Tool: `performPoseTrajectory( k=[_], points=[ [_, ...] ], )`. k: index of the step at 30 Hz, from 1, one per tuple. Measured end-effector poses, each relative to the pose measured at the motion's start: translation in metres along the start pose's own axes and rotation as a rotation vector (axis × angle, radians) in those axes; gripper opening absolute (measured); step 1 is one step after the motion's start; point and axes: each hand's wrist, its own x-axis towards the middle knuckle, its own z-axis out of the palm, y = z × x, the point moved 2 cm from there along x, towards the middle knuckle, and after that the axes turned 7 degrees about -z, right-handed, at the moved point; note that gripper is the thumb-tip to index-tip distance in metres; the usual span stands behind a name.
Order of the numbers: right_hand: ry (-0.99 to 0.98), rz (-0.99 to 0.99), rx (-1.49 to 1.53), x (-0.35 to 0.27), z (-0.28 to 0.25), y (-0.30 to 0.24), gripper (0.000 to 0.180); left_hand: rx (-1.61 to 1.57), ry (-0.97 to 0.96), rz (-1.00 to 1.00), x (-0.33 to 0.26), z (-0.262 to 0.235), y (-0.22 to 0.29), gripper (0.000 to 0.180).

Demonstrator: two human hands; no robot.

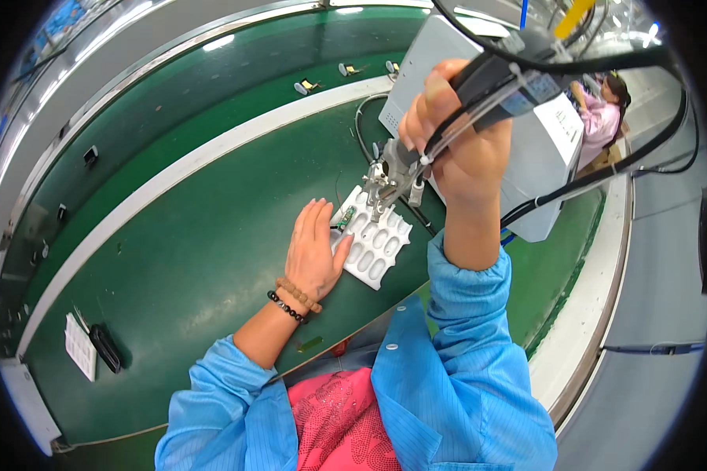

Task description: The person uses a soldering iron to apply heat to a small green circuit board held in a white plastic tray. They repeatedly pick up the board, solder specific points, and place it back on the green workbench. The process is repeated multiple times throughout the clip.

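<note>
My right hand (473, 153) is wrapped round the dark body of an electric screwdriver (487, 82), raised at the upper right. Its metal nose (381, 184) points down at the far end of a white tray (379, 273) with rows of oval hollows. A small green circuit board (347, 217) lies at the tray's left side, a thin wire by it. Against that side rests my left hand (313, 253), fingers stretched out and the thumb over the tray's edge. Whether the tool's tip touches anything is hidden by its nose.
A grey box-shaped machine (518, 169) stands at the right, with black cables (605, 177) arching nearby. Small parts (305, 86) sit along the green strip beyond the white rail (212, 145). A white pad (80, 348) and a black case (104, 348) lie far left. Another person (601, 118) sits behind the machine.
</note>
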Motion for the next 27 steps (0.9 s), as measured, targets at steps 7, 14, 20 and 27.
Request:
performPoseTrajectory(
  k=[7, 14, 20, 27],
  points=[
    [0.059, -0.023, 0.159, -0.032, -0.010, -0.062, 0.030, -0.099, 0.145, 0.073, -0.034, -0.049, 0.054, 0.061],
    [-0.165, -0.078, 0.297, -0.094, -0.037, -0.145, 0.030, -0.536, -0.131, 0.001, -0.155, -0.054, 0.090, 0.027],
    [-0.345, 0.169, 0.408, -0.125, -0.045, -0.195, 0.033, -0.419, -0.642, -0.102, -0.239, 0.047, 0.033, 0.027],
    [-0.490, 0.242, 0.475, -0.102, -0.061, -0.217, 0.027, 0.058, -0.975, -0.660, -0.219, 0.160, -0.054, 0.029]
  ],
)
